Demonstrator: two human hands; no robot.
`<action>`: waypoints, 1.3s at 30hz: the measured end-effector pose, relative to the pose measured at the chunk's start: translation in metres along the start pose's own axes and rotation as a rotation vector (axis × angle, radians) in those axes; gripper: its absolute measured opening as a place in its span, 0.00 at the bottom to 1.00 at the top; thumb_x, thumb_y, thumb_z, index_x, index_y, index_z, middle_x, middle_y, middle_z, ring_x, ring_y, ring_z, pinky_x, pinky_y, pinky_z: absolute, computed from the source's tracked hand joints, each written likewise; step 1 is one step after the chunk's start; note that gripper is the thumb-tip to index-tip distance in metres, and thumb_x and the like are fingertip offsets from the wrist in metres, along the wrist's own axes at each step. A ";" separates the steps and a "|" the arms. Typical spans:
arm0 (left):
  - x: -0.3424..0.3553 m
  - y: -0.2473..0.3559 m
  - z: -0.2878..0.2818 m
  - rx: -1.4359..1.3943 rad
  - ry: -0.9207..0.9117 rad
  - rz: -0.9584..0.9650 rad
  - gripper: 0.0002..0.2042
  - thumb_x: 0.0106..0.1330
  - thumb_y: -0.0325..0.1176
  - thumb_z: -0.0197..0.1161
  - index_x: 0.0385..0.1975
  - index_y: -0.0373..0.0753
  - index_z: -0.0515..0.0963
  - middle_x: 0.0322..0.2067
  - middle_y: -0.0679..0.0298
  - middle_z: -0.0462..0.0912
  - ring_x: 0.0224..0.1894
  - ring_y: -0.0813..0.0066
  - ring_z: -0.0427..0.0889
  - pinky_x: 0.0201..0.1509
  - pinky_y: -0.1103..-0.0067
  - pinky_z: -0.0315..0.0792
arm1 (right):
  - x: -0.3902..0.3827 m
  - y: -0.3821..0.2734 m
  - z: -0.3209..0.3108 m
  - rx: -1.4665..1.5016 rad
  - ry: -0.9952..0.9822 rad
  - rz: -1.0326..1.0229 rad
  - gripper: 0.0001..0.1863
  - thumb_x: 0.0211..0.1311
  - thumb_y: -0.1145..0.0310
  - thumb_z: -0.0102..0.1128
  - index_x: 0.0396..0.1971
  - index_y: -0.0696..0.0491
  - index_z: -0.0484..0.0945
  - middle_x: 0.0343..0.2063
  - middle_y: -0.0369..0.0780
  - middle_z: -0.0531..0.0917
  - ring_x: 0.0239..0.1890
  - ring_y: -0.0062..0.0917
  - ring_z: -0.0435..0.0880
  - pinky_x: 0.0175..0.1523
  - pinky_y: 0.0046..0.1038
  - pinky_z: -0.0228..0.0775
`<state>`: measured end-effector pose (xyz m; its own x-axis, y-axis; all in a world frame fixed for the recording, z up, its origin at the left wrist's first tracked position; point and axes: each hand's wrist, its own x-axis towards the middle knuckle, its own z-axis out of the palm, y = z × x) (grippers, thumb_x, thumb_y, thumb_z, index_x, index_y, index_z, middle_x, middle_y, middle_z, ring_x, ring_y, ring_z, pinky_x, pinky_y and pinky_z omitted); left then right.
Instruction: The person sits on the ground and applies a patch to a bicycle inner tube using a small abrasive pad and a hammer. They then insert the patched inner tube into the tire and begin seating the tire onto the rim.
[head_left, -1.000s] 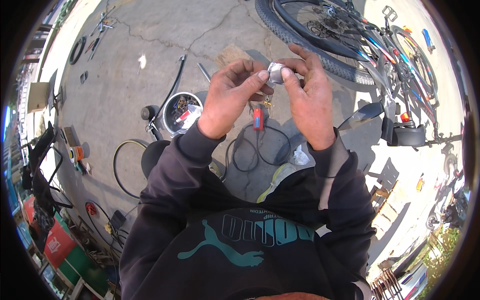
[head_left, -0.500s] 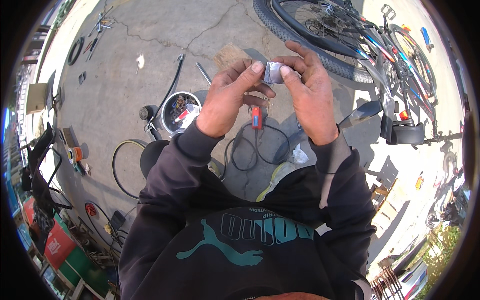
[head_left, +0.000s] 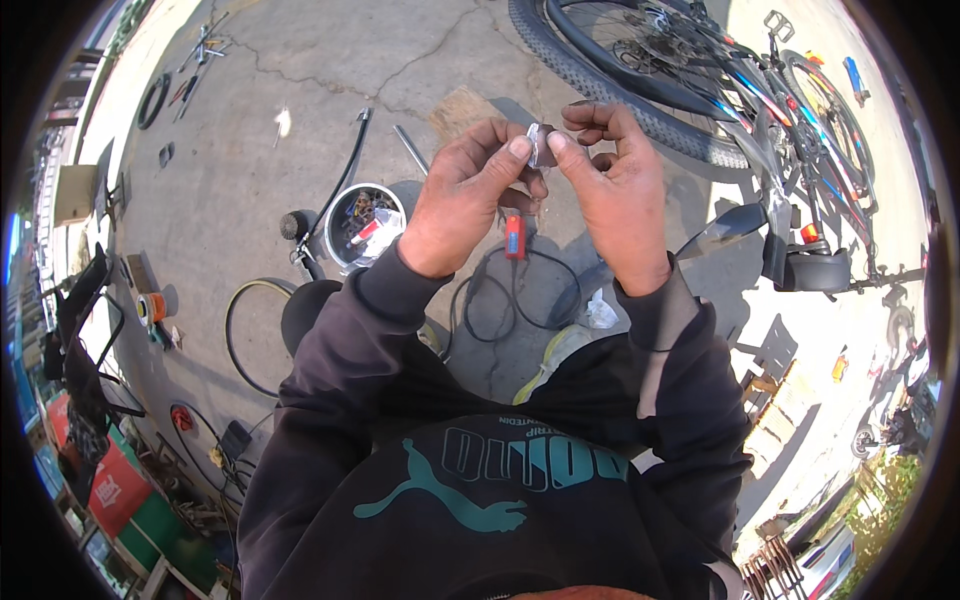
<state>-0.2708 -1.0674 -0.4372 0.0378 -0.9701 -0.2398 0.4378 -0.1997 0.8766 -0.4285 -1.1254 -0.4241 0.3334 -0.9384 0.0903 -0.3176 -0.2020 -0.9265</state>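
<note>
- Both hands are raised in front of the chest above the concrete floor (head_left: 300, 60), forearms coming up from the lower edge in dark sleeves.
- The left hand (head_left: 465, 205) is angled up and to the right, its fingers (head_left: 518, 148) closed on a small silvery part (head_left: 536, 146).
- The right hand (head_left: 620, 195) is held palm inward; its thumb is pressed against the same part, the other fingers curled.
- The part is pinched between the 2 hands, long axis roughly upright.
- A red-handled tool (head_left: 514, 237) is seen just below the hands; a bicycle wheel (head_left: 620, 90) lies beyond.
</note>
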 end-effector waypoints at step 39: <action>0.002 -0.009 -0.010 -0.015 0.000 0.059 0.10 0.77 0.37 0.57 0.42 0.35 0.75 0.30 0.71 0.77 0.30 0.86 0.74 0.34 0.85 0.71 | 0.000 0.003 0.012 0.516 -0.283 0.327 0.14 0.77 0.63 0.49 0.44 0.60 0.74 0.36 0.38 0.79 0.36 0.19 0.81 0.45 0.24 0.76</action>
<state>-0.2656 -1.0660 -0.4495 0.0635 -0.9801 -0.1879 0.4484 -0.1402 0.8828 -0.4187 -1.1225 -0.4312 0.5345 -0.8047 -0.2585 -0.0004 0.3056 -0.9522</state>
